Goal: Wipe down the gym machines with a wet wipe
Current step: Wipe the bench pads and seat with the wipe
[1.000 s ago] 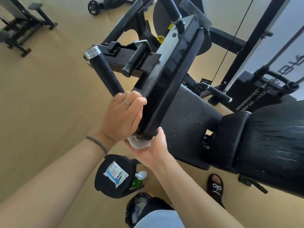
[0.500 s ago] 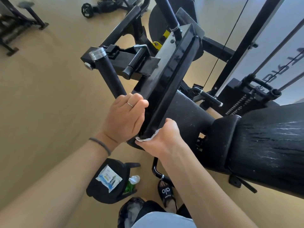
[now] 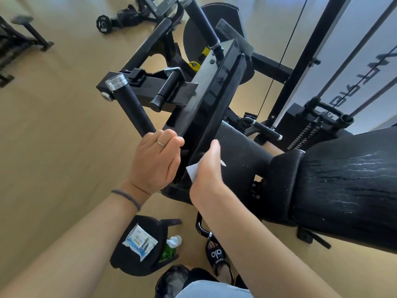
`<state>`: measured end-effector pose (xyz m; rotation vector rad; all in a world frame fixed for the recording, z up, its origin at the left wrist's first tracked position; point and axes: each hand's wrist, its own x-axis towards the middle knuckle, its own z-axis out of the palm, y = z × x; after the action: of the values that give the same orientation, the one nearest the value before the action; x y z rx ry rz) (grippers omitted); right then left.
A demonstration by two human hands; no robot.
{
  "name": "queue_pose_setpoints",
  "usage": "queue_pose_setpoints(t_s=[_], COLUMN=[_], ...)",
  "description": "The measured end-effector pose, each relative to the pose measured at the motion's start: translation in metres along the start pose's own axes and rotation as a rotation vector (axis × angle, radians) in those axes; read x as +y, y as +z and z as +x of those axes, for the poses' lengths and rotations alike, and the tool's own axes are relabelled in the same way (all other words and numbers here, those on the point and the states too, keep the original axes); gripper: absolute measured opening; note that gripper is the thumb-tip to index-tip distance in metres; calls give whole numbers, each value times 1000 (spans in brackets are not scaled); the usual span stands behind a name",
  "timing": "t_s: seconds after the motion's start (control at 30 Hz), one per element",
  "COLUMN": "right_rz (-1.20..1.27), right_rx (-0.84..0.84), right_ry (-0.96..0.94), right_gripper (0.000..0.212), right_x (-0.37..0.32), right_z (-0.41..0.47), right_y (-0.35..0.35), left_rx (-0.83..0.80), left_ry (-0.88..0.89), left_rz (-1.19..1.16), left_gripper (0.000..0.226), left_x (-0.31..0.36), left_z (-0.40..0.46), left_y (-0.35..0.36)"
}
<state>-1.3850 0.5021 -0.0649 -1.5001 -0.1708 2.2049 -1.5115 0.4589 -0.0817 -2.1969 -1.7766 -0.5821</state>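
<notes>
A black gym machine fills the middle of the view, with a long glossy black pad [image 3: 214, 100] tilted up and away from me. My left hand [image 3: 154, 162], with a ring and a wristband, grips the pad's near left edge beside a black handle bar [image 3: 133, 108]. My right hand [image 3: 207, 168] presses a white wet wipe [image 3: 193, 169] against the pad's right side near its lower end; most of the wipe is hidden under the palm. The worn black seat [image 3: 242, 151] and backrest [image 3: 348, 190] lie to the right.
A small black stool [image 3: 139, 265] by my feet carries a pack of wipes [image 3: 140, 241], with a green bottle [image 3: 171, 247] beside it. A weight stack with cables [image 3: 318, 125] stands at the right. Another bench frame [image 3: 23, 44] and a dumbbell [image 3: 102, 24] sit on the tan floor.
My right hand has slid the wipe from under the pad's lower end up along its right side. My left hand has stayed gripping the pad's edge.
</notes>
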Motion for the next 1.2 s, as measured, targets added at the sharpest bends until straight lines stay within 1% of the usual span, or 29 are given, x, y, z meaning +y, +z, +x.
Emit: queue_pose_setpoints(t_s=[0.07, 0.13, 0.17, 0.2, 0.27, 0.33, 0.37, 0.43, 0.47, 0.5, 0.53, 0.57, 0.63, 0.67, 0.73, 0.87, 0.97, 1.03, 1.13, 1.17, 1.2], right_rz=[-26, -30, 11, 61, 123, 182, 203, 210, 210, 196, 174, 168, 144, 117, 88, 41, -51, -114, -302, -337, -343], right_rx=[1, -22, -53, -89, -154, -198, -253, -341, -377, -395, -404, -414, -415, -406, -394, -369, -295, -269, -187, -134, -70], right_ry=[37, 70, 96, 119, 111, 24, -35, -153, -188, -215, -234, -240, -265, -284, -272, -298, -359, -422, -571, -622, -690], right_gripper=[75, 74, 74, 77, 79, 68, 67, 75, 76, 76, 76, 76, 78, 78, 77, 76, 67, 59, 43, 35, 35], right_x=[8, 10, 6, 0, -14, -31, -41, -61, -72, -84, -96, -108, -128, -139, -152, -180, -194, -204, -224, -232, -240], right_z=[2, 7, 10, 9, 6, -1, -7, -20, -31, -41, -51, -60, -78, -87, -97, -115, -133, -148, -177, -186, -193], right_y=[1, -4, -9, -13, -27, -48, -62, -97, -114, -131, -148, -165, -196, -215, -237, -290, -317, -334, -356, -367, -380], left_rx=[-18, -28, -33, -37, -11, 54, 86, 108, 67, -9, -119, -251, -488, -554, -588, -645, -614, -566, -414, -353, -299], left_ry=[-16, -22, -32, -62, -213, -401, -484, -693, -820, -932, -1014, -1046, -1001, -960, -915, -879, -824, -808, -859, -854, -837], left_rz=[16, 35, 39, 33, -58, -223, -307, -544, -703, -858, -1018, -1164, -1378, -1442, -1483, -1488, -1471, -1499, -1526, -1463, -1376], left_gripper=[19, 22, 24, 26, 26, 20, 16, 15, 19, 28, 37, 41, 37, 35, 31, 29, 26, 28, 31, 29, 26], left_x=[1, 4, 6, 9, 24, 52, 70, 111, 129, 147, 163, 177, 206, 223, 238, 285, 321, 342, 363, 367, 372], left_z=[0, 1, 2, 4, 12, 28, 39, 66, 81, 95, 107, 117, 132, 141, 149, 175, 192, 203, 219, 224, 228], left_y=[0, -3, -4, -5, -7, -5, -4, 0, 2, 4, 7, 11, 15, 18, 25, 38, 42, 45, 51, 55, 57])
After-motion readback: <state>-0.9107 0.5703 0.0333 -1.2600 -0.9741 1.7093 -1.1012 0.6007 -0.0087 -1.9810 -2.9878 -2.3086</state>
